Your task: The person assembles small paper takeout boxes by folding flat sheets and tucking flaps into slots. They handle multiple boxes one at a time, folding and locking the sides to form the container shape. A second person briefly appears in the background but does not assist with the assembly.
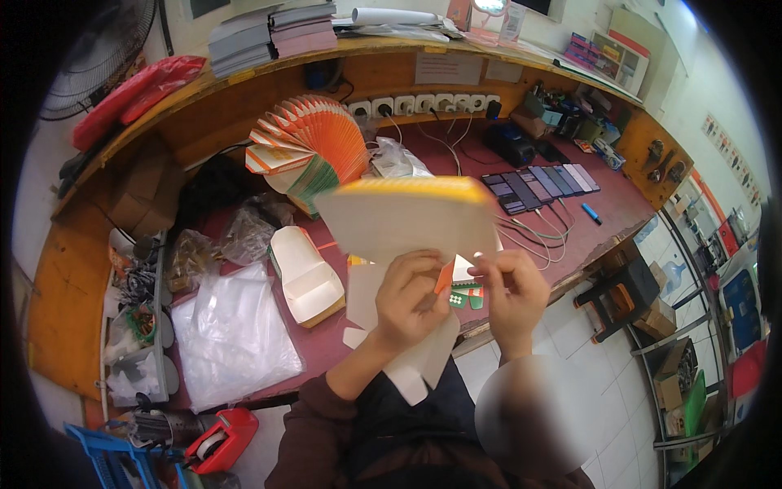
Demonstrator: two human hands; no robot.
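A flat cardboard carton blank (407, 224), plain on the side facing me and edged in yellow-orange, is held up over the table's front edge. Its upper panel is blurred by motion. My left hand (414, 297) is closed on the carton near a small folded orange-and-white flap (448, 275). Just right of that flap is my right hand (515, 297), thumb and forefinger drawn together; what they pinch, if anything, is too small to make out. Left of the carton, a folded open paper food box (305, 275) rests on the table.
A fanned stack of orange and green cartons (314, 147) stands behind. Clear plastic bags (232, 334) lie at left. Several phones (542, 186) with cables and a blue marker (591, 213) occupy the right side. A red tape dispenser (221, 440) sits at lower left, a dark stool (623, 293) at right.
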